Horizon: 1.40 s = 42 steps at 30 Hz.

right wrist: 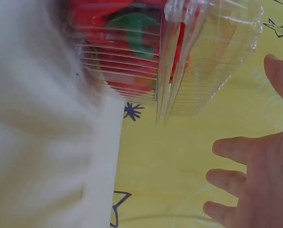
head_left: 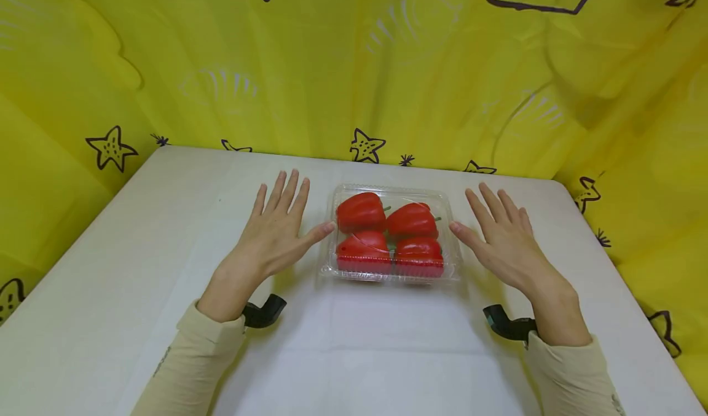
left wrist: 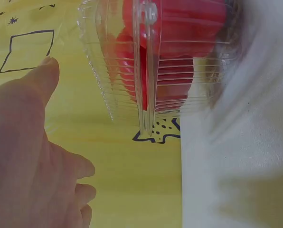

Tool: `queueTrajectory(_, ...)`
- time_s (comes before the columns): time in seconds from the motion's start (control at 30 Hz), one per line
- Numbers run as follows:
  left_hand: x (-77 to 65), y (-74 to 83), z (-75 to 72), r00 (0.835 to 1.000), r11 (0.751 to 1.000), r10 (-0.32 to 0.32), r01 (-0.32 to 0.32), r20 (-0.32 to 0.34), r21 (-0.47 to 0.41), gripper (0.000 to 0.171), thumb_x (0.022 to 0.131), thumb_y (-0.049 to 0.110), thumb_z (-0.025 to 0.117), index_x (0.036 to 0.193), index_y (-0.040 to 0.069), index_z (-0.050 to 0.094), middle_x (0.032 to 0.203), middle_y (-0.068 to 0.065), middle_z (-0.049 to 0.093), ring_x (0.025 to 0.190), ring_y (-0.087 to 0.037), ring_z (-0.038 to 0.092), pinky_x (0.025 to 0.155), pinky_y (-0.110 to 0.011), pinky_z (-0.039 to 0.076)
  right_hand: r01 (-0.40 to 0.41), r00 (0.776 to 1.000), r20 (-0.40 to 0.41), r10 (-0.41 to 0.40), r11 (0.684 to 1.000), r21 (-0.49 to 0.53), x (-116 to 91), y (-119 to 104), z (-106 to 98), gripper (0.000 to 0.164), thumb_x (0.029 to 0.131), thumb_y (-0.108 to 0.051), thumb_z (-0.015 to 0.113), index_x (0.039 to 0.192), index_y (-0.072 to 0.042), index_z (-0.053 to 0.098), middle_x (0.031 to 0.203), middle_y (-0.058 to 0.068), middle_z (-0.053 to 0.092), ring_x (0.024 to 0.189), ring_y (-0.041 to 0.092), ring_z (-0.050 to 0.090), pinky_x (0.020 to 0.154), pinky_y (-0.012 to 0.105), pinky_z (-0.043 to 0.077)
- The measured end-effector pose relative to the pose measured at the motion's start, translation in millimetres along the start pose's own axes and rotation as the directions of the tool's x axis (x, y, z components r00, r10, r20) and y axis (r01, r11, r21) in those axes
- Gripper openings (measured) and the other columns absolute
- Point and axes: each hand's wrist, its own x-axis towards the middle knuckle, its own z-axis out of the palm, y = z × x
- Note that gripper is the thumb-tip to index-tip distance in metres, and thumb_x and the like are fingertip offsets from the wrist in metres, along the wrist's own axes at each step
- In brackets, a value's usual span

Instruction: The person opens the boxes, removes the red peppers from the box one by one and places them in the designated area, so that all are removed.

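Note:
A clear plastic clamshell box (head_left: 391, 278) stands on the white table with its lid down. Several red bell peppers (head_left: 362, 212) with green stems show through it. My left hand (head_left: 271, 235) is held out flat on the box's left side, fingers spread and thumb tip by its edge. Opposite it, my right hand (head_left: 506, 247) has straight, spread fingers, its thumb pointing at the right edge. Both wrist views show the box's ribbed side wall (left wrist: 179, 80) and the seam between lid and base, with a gap between each hand and the plastic. Neither hand holds anything.
The white table (head_left: 359, 354) reaches back to a yellow curtain (head_left: 310, 84) printed with stars and shells, which hangs behind it and along both sides. A black curved mount (head_left: 265, 311) sits at the left wrist and a similar black mount (head_left: 506, 324) at the right.

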Motion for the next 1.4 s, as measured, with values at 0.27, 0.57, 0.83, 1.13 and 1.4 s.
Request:
queueTrajectory(0.27, -2.1, 7.5, -0.8, 0.999, 0.999, 0.035, -0.036, -0.014, -0.01, 0.092, 0.096, 0.068, 0.038, 0.16, 0.01, 0.005, 0.168, -0.012, -0.003, 0.155, -0.03, -0.012, 0.125, -0.054, -0.007, 0.035, 0.999, 0.002, -0.035, 0.998, 0.052, -3, 2, 2, 0.078, 0.102, -0.055, 0.039, 0.16, -0.011, 0.013, 0.167, 0.02, 0.005, 0.151, 0.049, -0.001, 0.115, 0.073, 0.002)
queueTrajectory(0.57, -0.9, 22.1, 0.0, 0.992, 0.993, 0.114, -0.115, -0.044, -0.011, 0.091, 0.096, 0.065, 0.044, 0.16, 0.009, 0.011, 0.168, -0.011, 0.005, 0.156, -0.029, -0.003, 0.127, -0.051, 0.002, 0.039, 0.999, 0.015, -0.043, 0.978, 0.205, -10, 4, 9, 0.072, 0.104, -0.048, 0.041, 0.158, -0.006, 0.02, 0.165, 0.021, 0.012, 0.148, 0.049, 0.012, 0.11, 0.076, 0.016)
queueTrajectory(0.83, 3.1, 35.9, 0.8, 0.967, 0.973, 0.233, -0.231, -0.107, 0.025, 0.083, 0.097, 0.059, 0.049, 0.158, 0.008, 0.024, 0.166, -0.014, 0.018, 0.155, -0.032, 0.011, 0.127, -0.049, 0.009, 0.027, 0.999, 0.009, -0.031, 0.957, 0.289, -14, 3, 13, 0.067, 0.104, -0.045, 0.042, 0.154, -0.002, 0.027, 0.158, 0.024, 0.027, 0.143, 0.047, 0.028, 0.112, 0.071, 0.024)
queueTrajectory(1.13, 6.6, 59.9, 6.9, 0.883, 0.904, 0.427, -0.421, -0.196, 0.076, 0.067, 0.097, 0.047, 0.057, 0.148, 0.006, 0.043, 0.155, -0.014, 0.041, 0.148, -0.032, 0.032, 0.124, -0.049, 0.022, 0.008, 1.0, 0.023, -0.02, 0.903, 0.429, -19, 3, 20, 0.06, 0.105, -0.038, 0.046, 0.149, 0.001, 0.036, 0.15, 0.024, 0.042, 0.13, 0.043, 0.051, 0.104, 0.06, 0.045)
queueTrajectory(1.4, 11.4, 92.1, 17.2, 0.814, 0.832, 0.552, -0.523, -0.182, 0.184, 0.059, 0.099, 0.045, 0.056, 0.145, 0.009, 0.048, 0.149, -0.011, 0.049, 0.143, -0.028, 0.041, 0.123, -0.045, 0.027, -0.084, 0.99, 0.141, -0.012, 0.755, 0.65, -19, 9, 21, 0.057, 0.107, -0.037, 0.041, 0.148, 0.002, 0.036, 0.148, 0.024, 0.043, 0.125, 0.038, 0.051, 0.087, 0.03, 0.059)
